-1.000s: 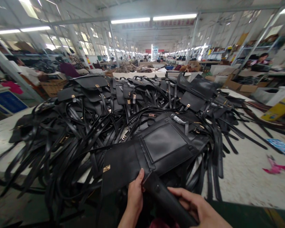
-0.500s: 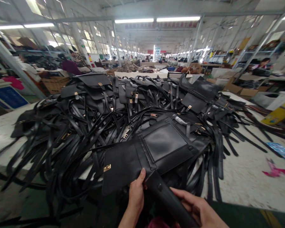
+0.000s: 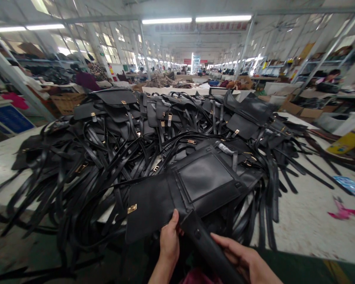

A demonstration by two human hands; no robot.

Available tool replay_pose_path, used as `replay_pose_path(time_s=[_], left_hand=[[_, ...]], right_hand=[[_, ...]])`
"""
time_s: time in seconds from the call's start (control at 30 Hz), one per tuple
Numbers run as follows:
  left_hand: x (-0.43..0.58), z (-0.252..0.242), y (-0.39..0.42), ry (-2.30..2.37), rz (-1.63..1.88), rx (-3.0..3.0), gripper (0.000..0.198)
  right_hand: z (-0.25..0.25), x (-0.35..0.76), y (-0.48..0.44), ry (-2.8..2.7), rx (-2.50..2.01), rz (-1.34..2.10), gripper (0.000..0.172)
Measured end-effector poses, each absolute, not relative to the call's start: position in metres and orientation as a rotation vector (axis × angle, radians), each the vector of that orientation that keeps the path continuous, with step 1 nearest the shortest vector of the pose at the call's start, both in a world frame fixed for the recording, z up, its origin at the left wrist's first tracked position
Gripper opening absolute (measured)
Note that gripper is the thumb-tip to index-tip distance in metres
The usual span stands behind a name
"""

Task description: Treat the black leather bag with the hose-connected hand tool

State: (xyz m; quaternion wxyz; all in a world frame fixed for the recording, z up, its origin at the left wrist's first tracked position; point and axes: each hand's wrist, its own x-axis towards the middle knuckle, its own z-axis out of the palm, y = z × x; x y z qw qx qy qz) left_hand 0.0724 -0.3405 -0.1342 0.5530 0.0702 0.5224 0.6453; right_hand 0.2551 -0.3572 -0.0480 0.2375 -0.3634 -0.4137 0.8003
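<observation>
An opened black leather bag piece (image 3: 195,189) with a gold clasp lies at the near edge of a large heap of black bags and straps (image 3: 154,130). My left hand (image 3: 169,241) grips its lower edge, thumb on top. My right hand (image 3: 246,261) holds the narrow black side panel (image 3: 208,248) that runs down from the same piece toward me.
The heap covers a white worktable (image 3: 307,221). On the table to the right lie a pink scrap (image 3: 344,212), a blue printed sheet (image 3: 352,186) and a yellow box (image 3: 347,138). Other people work at benches far left and far right. Cardboard boxes stand behind.
Almost nothing differs. Both hands keep their hold on the bag piece; the view has shifted slightly.
</observation>
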Motion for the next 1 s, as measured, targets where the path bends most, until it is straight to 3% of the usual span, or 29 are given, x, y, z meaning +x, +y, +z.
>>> replay_pose_path(time_s=[0.67,0.8,1.0], left_hand=[[0.071,-0.132,-0.341,1.14,1.596,0.115,0.034],[0.07,-0.13,-0.334,1.112,1.657,0.044,0.014],[0.068,-0.129,-0.331,1.109,1.715,-0.134,0.031]], right_hand=[[-0.049,0.261,-0.347,-1.161,-1.103,2.08,0.079],[-0.044,0.263,-0.346,-1.168,-1.168,2.081,0.078],[-0.044,0.244,-0.346,-1.137,-1.075,2.2,0.074]])
